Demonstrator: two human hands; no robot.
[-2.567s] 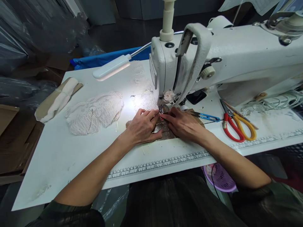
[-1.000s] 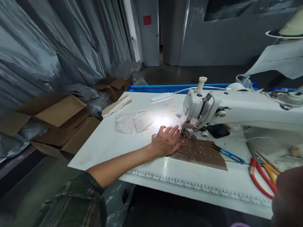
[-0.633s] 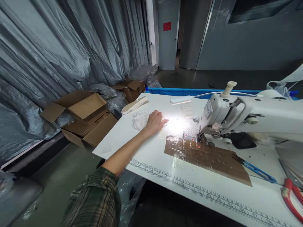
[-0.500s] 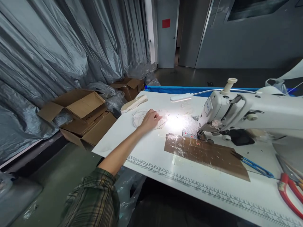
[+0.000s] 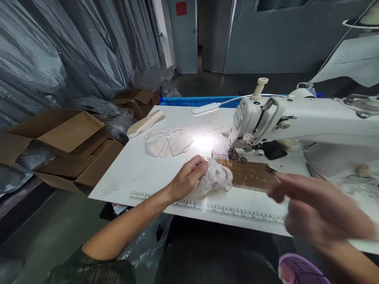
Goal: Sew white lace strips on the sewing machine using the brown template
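Closed fingers of my left hand (image 5: 189, 175) pinch a piece of white lace fabric (image 5: 214, 177), which hangs over the front of the table beside the brown sheet (image 5: 251, 175). My right hand (image 5: 316, 205) is at the right, smeared by motion, over the table's front edge; whether it holds anything is hard to make out. The dark tips of a tool show by its fingertips. Another lace piece (image 5: 170, 142) lies flat on the white table left of the bright light spot. The white sewing machine (image 5: 266, 118) stands at the right.
A cream fabric bundle (image 5: 146, 123) lies at the table's far left corner. A white lamp bar (image 5: 205, 109) is at the back. Along the front edge runs a printed ruler (image 5: 219, 210). Cardboard boxes (image 5: 71, 134) stand left of the table. Something purple (image 5: 299, 270) shows at the bottom right.
My left hand has moved from the flat lace toward the front right, now with a lace piece in it. My right hand has come into view. The view has shifted right.
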